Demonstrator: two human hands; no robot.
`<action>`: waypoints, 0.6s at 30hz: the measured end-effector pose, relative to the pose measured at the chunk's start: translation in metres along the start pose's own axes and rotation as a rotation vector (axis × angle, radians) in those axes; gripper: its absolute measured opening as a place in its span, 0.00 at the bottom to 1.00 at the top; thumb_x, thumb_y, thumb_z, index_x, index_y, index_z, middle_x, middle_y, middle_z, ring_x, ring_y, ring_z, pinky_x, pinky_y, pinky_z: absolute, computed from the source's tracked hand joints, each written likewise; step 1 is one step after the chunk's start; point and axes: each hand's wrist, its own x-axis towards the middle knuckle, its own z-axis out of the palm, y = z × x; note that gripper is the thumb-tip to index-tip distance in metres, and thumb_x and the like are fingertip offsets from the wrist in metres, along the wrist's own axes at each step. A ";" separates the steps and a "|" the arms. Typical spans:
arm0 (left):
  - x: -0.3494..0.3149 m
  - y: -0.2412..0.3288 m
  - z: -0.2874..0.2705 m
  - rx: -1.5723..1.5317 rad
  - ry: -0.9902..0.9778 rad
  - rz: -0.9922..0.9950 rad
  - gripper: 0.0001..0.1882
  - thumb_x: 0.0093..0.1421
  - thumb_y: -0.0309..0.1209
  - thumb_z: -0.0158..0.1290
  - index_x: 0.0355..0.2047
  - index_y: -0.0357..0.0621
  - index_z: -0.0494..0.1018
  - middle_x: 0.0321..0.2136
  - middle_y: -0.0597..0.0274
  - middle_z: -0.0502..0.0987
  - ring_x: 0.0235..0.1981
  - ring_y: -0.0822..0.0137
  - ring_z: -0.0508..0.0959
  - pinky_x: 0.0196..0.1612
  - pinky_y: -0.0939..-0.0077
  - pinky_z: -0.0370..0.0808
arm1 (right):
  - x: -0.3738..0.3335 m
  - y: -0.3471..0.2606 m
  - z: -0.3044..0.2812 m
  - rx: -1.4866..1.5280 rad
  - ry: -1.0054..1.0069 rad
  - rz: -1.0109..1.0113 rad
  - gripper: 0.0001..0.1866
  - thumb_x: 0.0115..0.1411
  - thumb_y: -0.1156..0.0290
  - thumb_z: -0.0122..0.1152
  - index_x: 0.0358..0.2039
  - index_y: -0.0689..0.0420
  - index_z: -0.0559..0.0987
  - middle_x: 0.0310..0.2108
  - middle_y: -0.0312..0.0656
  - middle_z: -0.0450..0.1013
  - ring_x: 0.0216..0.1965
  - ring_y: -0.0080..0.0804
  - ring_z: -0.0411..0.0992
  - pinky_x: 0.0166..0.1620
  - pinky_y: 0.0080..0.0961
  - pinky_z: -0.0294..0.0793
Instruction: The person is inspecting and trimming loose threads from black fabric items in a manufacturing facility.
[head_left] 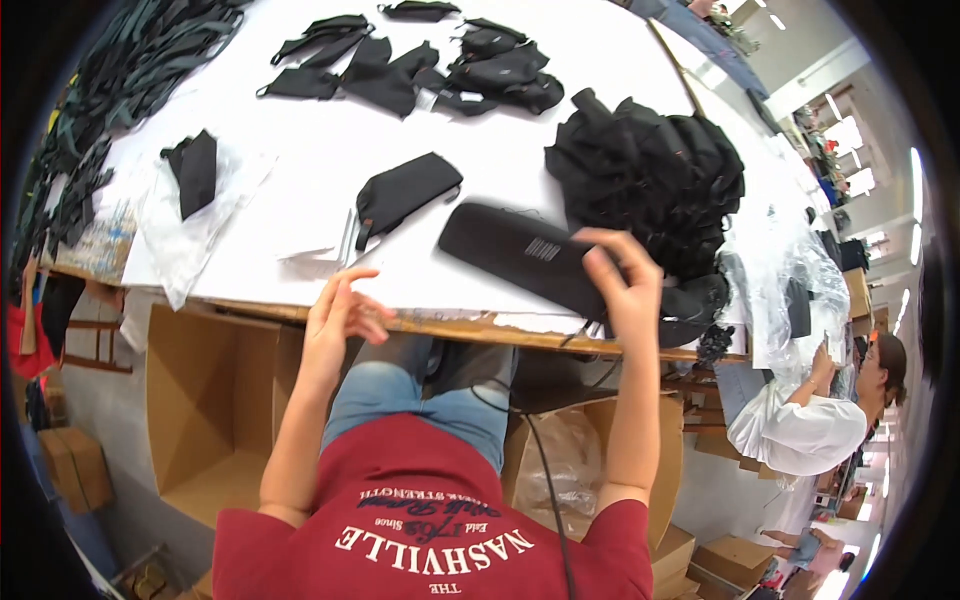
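My right hand [622, 282] grips one end of a long flat black pouch [520, 255] that lies slanted on the white table [320, 160] near its front edge. My left hand [343, 312] hovers at the table's front edge with fingers apart and nothing in it. Just beyond my left hand lies a second black pouch [405, 192]. A big heap of black pouches [650, 170] sits right behind my right hand.
Several black pouches [420, 70] are scattered at the far side, and one [195, 172] lies on clear plastic bags at the left. Dark straps [120, 70] pile along the left edge. Open cardboard boxes [210, 400] stand under the table. Another person [810, 420] works at the right.
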 end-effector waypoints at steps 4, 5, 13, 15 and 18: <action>-0.012 -0.027 -0.030 0.066 -0.164 -0.138 0.21 0.68 0.41 0.35 0.39 0.37 0.71 0.24 0.56 0.76 0.21 0.72 0.75 0.28 0.82 0.72 | 0.077 -0.001 -0.061 -0.471 0.650 -0.403 0.09 0.56 0.75 0.59 0.38 0.60 0.77 0.37 0.42 0.74 0.41 0.34 0.72 0.46 0.25 0.68; -0.018 -0.028 -0.027 0.074 -0.174 -0.202 0.21 0.67 0.41 0.37 0.36 0.36 0.72 0.24 0.56 0.76 0.23 0.72 0.75 0.29 0.80 0.73 | 0.094 -0.001 -0.072 -0.592 0.685 -0.437 0.09 0.56 0.75 0.59 0.39 0.58 0.77 0.37 0.43 0.73 0.40 0.37 0.71 0.46 0.26 0.68; -0.006 -0.012 -0.021 0.231 -0.205 -0.021 0.12 0.64 0.33 0.45 0.33 0.36 0.73 0.26 0.63 0.75 0.30 0.75 0.74 0.38 0.82 0.70 | 0.140 0.066 -0.091 -1.238 0.018 -0.061 0.29 0.50 0.57 0.62 0.54 0.38 0.69 0.54 0.46 0.63 0.55 0.44 0.61 0.57 0.40 0.58; 0.015 0.010 -0.026 0.207 -0.002 0.080 0.12 0.64 0.32 0.45 0.31 0.36 0.72 0.26 0.64 0.75 0.30 0.75 0.74 0.37 0.81 0.70 | 0.137 0.071 -0.088 -1.280 0.155 -0.138 0.29 0.51 0.56 0.61 0.55 0.37 0.68 0.56 0.46 0.62 0.58 0.42 0.58 0.60 0.41 0.51; 0.047 0.024 -0.048 0.304 0.028 0.210 0.10 0.63 0.31 0.46 0.32 0.35 0.73 0.27 0.62 0.75 0.34 0.72 0.73 0.41 0.79 0.67 | 0.132 0.069 -0.075 -1.307 0.239 -0.270 0.29 0.52 0.56 0.60 0.56 0.38 0.67 0.56 0.46 0.61 0.58 0.43 0.58 0.60 0.42 0.50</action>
